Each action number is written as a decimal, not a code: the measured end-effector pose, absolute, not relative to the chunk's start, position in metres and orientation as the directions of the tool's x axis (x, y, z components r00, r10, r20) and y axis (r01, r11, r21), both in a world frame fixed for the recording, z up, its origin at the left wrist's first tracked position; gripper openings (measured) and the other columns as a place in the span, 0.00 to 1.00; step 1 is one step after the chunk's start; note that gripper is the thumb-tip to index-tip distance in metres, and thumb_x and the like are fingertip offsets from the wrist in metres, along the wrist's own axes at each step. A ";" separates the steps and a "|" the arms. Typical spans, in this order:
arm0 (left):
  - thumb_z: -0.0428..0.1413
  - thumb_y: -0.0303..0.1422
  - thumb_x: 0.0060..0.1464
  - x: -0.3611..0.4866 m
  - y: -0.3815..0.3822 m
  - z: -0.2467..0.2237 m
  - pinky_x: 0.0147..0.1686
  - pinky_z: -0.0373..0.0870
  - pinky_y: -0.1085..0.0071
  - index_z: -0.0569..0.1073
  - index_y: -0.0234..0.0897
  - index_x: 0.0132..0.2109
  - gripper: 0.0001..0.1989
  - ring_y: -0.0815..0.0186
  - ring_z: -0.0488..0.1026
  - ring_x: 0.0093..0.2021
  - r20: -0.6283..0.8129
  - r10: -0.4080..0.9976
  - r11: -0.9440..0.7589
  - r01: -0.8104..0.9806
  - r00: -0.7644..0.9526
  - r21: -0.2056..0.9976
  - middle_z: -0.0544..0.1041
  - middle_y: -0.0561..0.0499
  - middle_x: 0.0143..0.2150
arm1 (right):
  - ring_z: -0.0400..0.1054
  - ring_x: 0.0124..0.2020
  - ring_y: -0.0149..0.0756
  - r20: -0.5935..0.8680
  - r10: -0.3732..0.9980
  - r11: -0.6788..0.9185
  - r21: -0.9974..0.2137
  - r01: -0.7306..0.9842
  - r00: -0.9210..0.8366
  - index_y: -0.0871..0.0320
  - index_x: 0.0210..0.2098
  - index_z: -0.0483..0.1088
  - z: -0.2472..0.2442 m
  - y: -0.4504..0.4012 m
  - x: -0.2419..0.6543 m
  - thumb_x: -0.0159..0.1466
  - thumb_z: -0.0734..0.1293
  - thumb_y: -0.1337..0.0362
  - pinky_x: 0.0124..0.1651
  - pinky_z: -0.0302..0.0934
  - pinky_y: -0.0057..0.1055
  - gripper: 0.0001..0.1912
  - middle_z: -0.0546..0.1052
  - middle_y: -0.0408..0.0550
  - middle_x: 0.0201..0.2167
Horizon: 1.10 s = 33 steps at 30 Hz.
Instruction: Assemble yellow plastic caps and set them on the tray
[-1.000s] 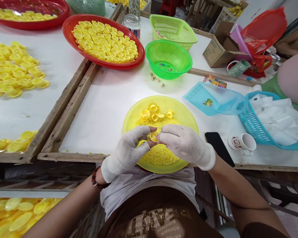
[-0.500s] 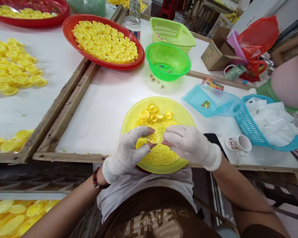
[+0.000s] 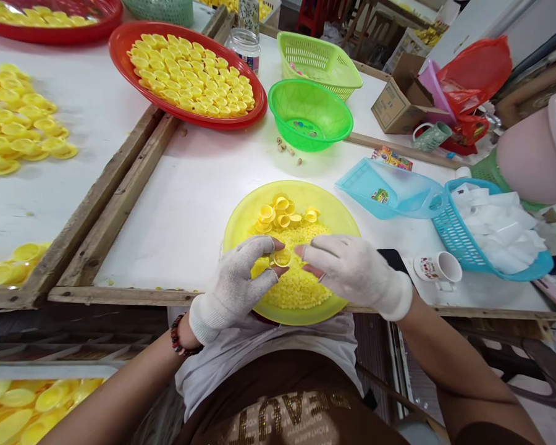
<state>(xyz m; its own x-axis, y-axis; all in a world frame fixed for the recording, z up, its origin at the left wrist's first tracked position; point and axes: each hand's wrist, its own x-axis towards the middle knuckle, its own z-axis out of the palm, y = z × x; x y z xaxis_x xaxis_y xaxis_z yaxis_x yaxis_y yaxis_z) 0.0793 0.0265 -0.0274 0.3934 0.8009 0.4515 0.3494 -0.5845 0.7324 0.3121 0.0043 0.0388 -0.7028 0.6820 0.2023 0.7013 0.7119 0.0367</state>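
Note:
My left hand (image 3: 236, 284), in a white glove with bare fingertips, grips a small yellow cup (image 3: 282, 258) between thumb and fingers. Just right of the cup is my right hand (image 3: 352, 271), gloved the same way, thumb and index finger a little apart; whether a tiny piece lies between them is too small to tell. Both hands are over a yellow bowl (image 3: 241, 213) at the table's front edge. Small yellow pieces (image 3: 301, 290) fill its lower part, and several yellow cups (image 3: 278, 213) lie heaped toward its back.
Behind the bowl stand a red tray (image 3: 120, 59) of yellow cups and a green basin (image 3: 310, 114). To the right are a blue scoop (image 3: 393, 191), a white mug (image 3: 438, 267) and a blue basket (image 3: 463, 238). A wooden ledge (image 3: 106, 235) runs along the left.
My right thumb and index finger have parted slightly beside the cup. My left hand keeps its grip. The whole view has shifted a little.

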 end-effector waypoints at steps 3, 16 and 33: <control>0.58 0.32 0.60 0.080 0.026 -0.027 0.47 0.77 0.66 0.72 0.37 0.48 0.09 0.63 0.78 0.44 0.453 0.805 -0.583 0.368 0.383 0.725 0.80 0.47 0.45 | 0.62 0.30 0.35 0.163 0.638 0.754 0.067 0.654 -0.752 0.55 0.50 0.73 0.033 0.004 0.309 0.70 0.59 0.70 0.31 0.54 0.34 0.15 0.73 0.45 0.32; 0.59 0.30 0.58 0.081 0.027 -0.027 0.44 0.78 0.62 0.71 0.38 0.46 0.09 0.62 0.78 0.41 0.448 0.826 -0.558 0.384 0.342 0.736 0.79 0.48 0.42 | 0.66 0.31 0.39 0.108 0.634 0.756 0.123 0.643 -0.766 0.54 0.46 0.73 0.029 0.007 0.309 0.65 0.62 0.72 0.32 0.58 0.38 0.14 0.76 0.47 0.33; 0.53 0.38 0.64 -0.131 0.062 0.019 0.52 0.72 0.71 0.72 0.33 0.55 0.17 0.66 0.75 0.47 0.257 0.923 0.125 0.854 -0.287 0.505 0.77 0.51 0.47 | 0.72 0.32 0.42 -0.092 0.938 0.339 0.045 0.940 -0.334 0.57 0.35 0.71 -0.026 0.087 0.275 0.71 0.59 0.62 0.32 0.52 0.36 0.12 0.80 0.55 0.34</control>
